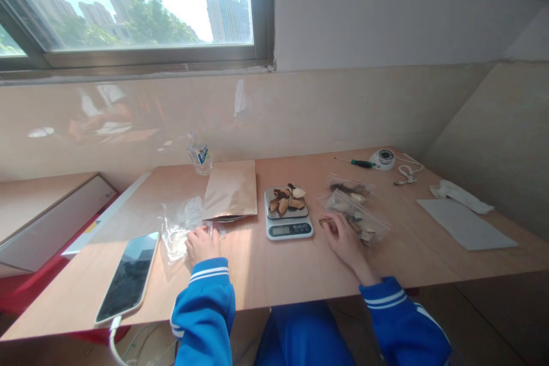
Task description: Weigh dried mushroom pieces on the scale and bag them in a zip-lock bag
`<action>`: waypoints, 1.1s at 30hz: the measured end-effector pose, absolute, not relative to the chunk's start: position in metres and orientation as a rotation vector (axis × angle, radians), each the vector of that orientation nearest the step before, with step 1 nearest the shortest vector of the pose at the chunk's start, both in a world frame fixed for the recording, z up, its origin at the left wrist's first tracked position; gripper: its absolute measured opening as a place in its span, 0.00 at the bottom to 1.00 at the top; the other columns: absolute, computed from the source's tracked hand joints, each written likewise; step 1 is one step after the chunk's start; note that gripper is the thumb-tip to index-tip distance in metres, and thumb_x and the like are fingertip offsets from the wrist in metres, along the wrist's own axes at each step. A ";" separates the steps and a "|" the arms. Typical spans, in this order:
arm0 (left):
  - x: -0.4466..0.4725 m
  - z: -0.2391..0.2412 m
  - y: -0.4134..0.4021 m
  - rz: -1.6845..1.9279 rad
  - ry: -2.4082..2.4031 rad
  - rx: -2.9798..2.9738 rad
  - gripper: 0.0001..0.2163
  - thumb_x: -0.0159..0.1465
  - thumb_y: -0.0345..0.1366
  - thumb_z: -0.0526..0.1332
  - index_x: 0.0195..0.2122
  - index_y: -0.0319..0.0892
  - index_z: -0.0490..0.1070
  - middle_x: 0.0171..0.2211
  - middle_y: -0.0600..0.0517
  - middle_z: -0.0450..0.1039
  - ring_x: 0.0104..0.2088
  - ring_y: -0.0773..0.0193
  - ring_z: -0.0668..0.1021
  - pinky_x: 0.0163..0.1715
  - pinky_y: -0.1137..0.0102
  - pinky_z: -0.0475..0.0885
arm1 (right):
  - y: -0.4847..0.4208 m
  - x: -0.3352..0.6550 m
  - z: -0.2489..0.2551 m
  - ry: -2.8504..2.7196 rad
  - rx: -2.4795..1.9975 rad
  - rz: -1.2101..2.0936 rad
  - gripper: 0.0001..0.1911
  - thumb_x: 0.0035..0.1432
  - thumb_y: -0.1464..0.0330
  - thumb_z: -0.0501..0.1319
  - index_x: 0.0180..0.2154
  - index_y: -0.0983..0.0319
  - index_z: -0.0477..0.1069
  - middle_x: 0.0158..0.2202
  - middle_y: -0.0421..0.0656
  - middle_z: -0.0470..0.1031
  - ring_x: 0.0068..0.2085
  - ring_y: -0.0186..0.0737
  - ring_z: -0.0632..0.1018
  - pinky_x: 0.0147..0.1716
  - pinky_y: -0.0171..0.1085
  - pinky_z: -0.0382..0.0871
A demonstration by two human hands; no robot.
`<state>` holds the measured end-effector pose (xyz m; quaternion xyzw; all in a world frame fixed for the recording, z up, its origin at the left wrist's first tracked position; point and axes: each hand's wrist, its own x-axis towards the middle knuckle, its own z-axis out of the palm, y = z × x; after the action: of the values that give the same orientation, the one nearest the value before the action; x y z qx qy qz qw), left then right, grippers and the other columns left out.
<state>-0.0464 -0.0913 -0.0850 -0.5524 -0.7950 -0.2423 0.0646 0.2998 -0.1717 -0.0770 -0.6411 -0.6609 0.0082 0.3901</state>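
Wooden table point(278, 274) below a window: weighing station, layout.
Small digital kitchen scale point(289, 227) at centre, with dried mushroom pieces point(286, 199) on its platform. Flat brown paper pouch point(230, 190) just left of it; small plastic water bottle point(199, 155) behind the pouch. Crumpled clear plastic bags point(178, 226) near left; smartphone point(128, 275) nearer, further left. Clear zip bags of dried mushroom point(355, 209) right of scale. Green-handled screwdriver point(355, 163) far right; white sheet point(465, 223) at right edge.

Bright window point(128, 6) daylight, glare, wide-angle edge distortion
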 end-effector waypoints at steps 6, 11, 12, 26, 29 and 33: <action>-0.076 -0.072 -0.109 -0.864 -2.350 -1.698 0.05 0.59 0.35 0.52 0.26 0.44 0.59 0.27 0.52 0.60 0.32 0.58 0.70 0.34 0.68 0.64 | -0.171 0.303 -0.079 -1.681 -1.599 -0.005 0.10 0.61 0.66 0.50 0.43 0.60 0.65 0.38 0.46 0.70 0.35 0.40 0.73 0.36 0.39 0.70; -0.078 -0.063 -0.144 -0.979 -2.167 -1.542 0.07 0.60 0.40 0.49 0.28 0.45 0.59 0.29 0.50 0.63 0.34 0.56 0.71 0.36 0.66 0.66 | -0.171 0.303 -0.076 -1.693 -1.546 -0.084 0.09 0.61 0.68 0.50 0.41 0.60 0.66 0.39 0.46 0.71 0.42 0.43 0.72 0.43 0.43 0.68; -0.076 -0.062 -0.146 -0.950 -2.183 -1.580 0.08 0.61 0.41 0.48 0.29 0.45 0.61 0.30 0.49 0.64 0.35 0.55 0.71 0.37 0.65 0.66 | -0.172 0.303 -0.075 -1.694 -1.550 -0.091 0.09 0.61 0.68 0.50 0.41 0.60 0.66 0.39 0.46 0.71 0.42 0.44 0.72 0.43 0.44 0.68; -0.077 -0.052 -0.111 -0.729 -2.536 -1.968 0.06 0.60 0.39 0.53 0.29 0.43 0.61 0.31 0.52 0.62 0.30 0.60 0.71 0.26 0.70 0.60 | -0.173 0.303 -0.076 -1.694 -1.588 -0.105 0.11 0.61 0.66 0.49 0.41 0.60 0.67 0.38 0.46 0.72 0.40 0.44 0.73 0.41 0.44 0.68; -0.076 -0.047 -0.108 -0.733 -2.551 -1.980 0.06 0.60 0.34 0.51 0.25 0.43 0.60 0.28 0.53 0.62 0.30 0.60 0.71 0.27 0.70 0.59 | -0.173 0.301 -0.077 -1.688 -1.585 -0.097 0.11 0.61 0.66 0.49 0.41 0.61 0.67 0.37 0.46 0.72 0.40 0.44 0.73 0.41 0.44 0.68; -0.073 -0.041 -0.105 -0.733 -2.598 -1.955 0.13 0.59 0.45 0.53 0.23 0.44 0.58 0.23 0.54 0.60 0.27 0.59 0.70 0.26 0.70 0.58 | -0.172 0.301 -0.076 -1.681 -1.566 -0.095 0.11 0.61 0.66 0.49 0.40 0.61 0.67 0.37 0.46 0.72 0.40 0.44 0.73 0.41 0.44 0.68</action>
<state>-0.0732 -0.1048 -0.0409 -0.5838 -0.7760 -0.2190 -0.0954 0.3013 -0.1720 -0.0763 -0.6215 -0.6672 -0.0376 0.4089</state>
